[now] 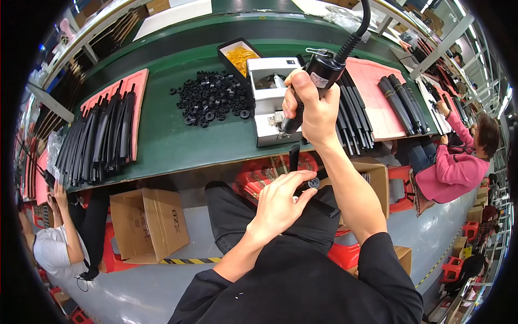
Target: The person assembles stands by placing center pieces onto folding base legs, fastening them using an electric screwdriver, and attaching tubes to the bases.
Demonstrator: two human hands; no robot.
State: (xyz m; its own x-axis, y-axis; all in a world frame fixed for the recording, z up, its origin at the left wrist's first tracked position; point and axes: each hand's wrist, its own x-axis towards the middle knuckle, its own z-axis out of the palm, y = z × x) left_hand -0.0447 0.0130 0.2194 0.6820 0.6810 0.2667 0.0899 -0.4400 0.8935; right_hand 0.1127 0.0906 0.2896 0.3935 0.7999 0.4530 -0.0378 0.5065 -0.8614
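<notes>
My right hand (318, 108) is wrapped round a black electric screwdriver (325, 70), its cord rising from the top end. The tool's lower end is beside the metal front fitting of a white screw feeder (268, 102); whether they touch I cannot tell. Lower down, over my lap, my left hand (280, 200) has its thumb and fingers closed round a small round black cap (313, 183) with a hole in its centre. Black tube-like pieces (326, 209) show above and below that hand. How they join the cap is hidden.
Loose black caps (208, 97) are heaped left of the feeder, near a box of yellow pieces (240, 56). Black tubes lie on pink foam at left (100, 132) and right (402, 105). Cardboard boxes (172, 227) stand below. Co-workers sit at left (56, 248) and right (453, 167).
</notes>
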